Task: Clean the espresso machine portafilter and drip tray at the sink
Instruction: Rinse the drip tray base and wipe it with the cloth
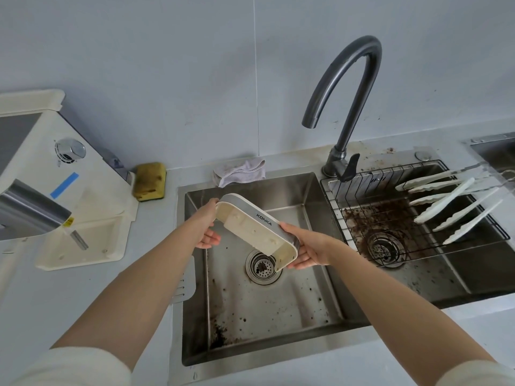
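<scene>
A cream drip tray (pixel 255 231) with a grey front strip marked KONKA is held tilted over the left sink basin (pixel 278 310), its open side facing me and its lower right corner above the drain (pixel 262 267). My left hand (pixel 207 228) grips its upper left end. My right hand (pixel 308 247) grips its lower right end. The cream espresso machine (pixel 41 176) stands on the counter at the left, its base bare. The portafilter is not clearly visible.
A dark gooseneck faucet (pixel 348 107) rises behind the sinks. A yellow sponge (pixel 150 181) and a grey cloth (pixel 241 171) lie on the back counter. The right basin holds a wire rack (pixel 390 207), coffee grounds and several white tongs (pixel 451 207). Dark specks dot the left basin.
</scene>
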Tool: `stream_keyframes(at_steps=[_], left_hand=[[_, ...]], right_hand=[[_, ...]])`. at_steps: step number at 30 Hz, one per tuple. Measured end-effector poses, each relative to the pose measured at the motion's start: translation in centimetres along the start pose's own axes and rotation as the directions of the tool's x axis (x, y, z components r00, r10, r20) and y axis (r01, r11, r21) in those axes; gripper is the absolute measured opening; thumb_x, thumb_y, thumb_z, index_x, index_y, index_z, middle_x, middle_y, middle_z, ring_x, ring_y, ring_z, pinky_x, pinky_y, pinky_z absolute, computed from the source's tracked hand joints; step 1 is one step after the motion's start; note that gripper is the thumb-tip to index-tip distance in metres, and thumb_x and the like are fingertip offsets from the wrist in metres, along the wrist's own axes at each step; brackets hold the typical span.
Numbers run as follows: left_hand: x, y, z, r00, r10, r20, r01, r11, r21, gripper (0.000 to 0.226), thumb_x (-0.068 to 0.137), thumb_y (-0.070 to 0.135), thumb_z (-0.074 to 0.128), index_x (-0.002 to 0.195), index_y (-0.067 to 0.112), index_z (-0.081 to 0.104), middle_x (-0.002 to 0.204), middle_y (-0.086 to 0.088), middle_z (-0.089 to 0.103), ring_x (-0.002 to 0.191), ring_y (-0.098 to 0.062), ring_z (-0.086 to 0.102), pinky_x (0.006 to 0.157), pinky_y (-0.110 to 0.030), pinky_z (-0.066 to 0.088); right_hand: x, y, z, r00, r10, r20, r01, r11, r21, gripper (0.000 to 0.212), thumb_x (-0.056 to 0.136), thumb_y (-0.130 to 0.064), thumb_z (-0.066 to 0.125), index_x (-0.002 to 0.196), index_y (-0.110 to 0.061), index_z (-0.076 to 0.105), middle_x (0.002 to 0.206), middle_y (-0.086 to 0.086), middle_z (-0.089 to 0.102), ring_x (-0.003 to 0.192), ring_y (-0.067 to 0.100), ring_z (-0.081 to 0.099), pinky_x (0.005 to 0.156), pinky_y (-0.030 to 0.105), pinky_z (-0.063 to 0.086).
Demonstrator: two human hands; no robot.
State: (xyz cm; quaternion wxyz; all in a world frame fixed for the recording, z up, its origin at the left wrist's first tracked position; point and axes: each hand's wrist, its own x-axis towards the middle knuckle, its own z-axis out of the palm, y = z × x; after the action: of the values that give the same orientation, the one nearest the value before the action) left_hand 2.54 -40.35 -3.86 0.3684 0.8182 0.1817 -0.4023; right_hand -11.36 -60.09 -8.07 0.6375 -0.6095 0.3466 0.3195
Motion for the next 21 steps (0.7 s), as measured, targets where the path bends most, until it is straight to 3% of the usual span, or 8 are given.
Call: stream_keyframes(at_steps=[6,12,16,21], left_hand=[[0.2,-0.1,0.1,1.0,-0.007,-0.018,0.008,0.998,0.061,0.061,0.089,0.062,0.029,0.085,0.003,0.047,0.077,-0.018,0.06,0.069,-0.027,0.059,0.076,-0.033,0.044],[1.0,-0.7,0.2,0.999,-0.034,0.014,0.032,0.994,0.107,0.059,0.09,0.06,0.03,0.083,0.004,0.047,0.084,-0.02,0.063,0.069,-0.028,0.061,0.073,-0.033,0.046],[1.2,-0.9,0.1,0.998,-0.029,0.05,0.023,0.994,0.102,0.061,0.09,0.061,0.029,0.086,0.003,0.048,0.083,-0.019,0.063,0.07,-0.028,0.062,0.067,-0.032,0.046],[1.3,-0.6,-0.2,0.991,0.013,0.132,-0.012,1.0,-0.013,0.065,0.09,0.063,0.028,0.092,0.002,0.051,0.086,-0.019,0.064,0.073,-0.029,0.063,0.067,-0.034,0.047]], right_hand=[[0.0,0.0,-0.2,1.0,0.002,-0.004,-0.002,1.0,-0.013,0.088,0.048,-0.075,0.058,0.105,-0.008,0.057,0.092,0.014,0.071,0.078,0.023,0.072,0.06,0.028,0.057],[0.2,0.2,-0.5,1.0,0.008,-0.007,-0.008,1.0,-0.029,0.097,0.048,-0.075,0.059,0.115,-0.006,0.054,0.098,0.017,0.07,0.081,0.025,0.071,0.06,0.028,0.057],[0.2,-0.1,-0.8,0.999,0.001,-0.04,-0.003,0.999,-0.043,0.086,0.06,-0.073,0.058,0.113,-0.006,0.053,0.095,0.017,0.071,0.08,0.024,0.071,0.065,0.03,0.058],[0.2,-1.0,-1.2,0.991,-0.078,-0.11,0.071,0.995,-0.064,0.068,0.055,-0.066,0.064,0.091,-0.009,0.058,0.087,0.011,0.069,0.077,0.02,0.068,0.064,0.027,0.057]])
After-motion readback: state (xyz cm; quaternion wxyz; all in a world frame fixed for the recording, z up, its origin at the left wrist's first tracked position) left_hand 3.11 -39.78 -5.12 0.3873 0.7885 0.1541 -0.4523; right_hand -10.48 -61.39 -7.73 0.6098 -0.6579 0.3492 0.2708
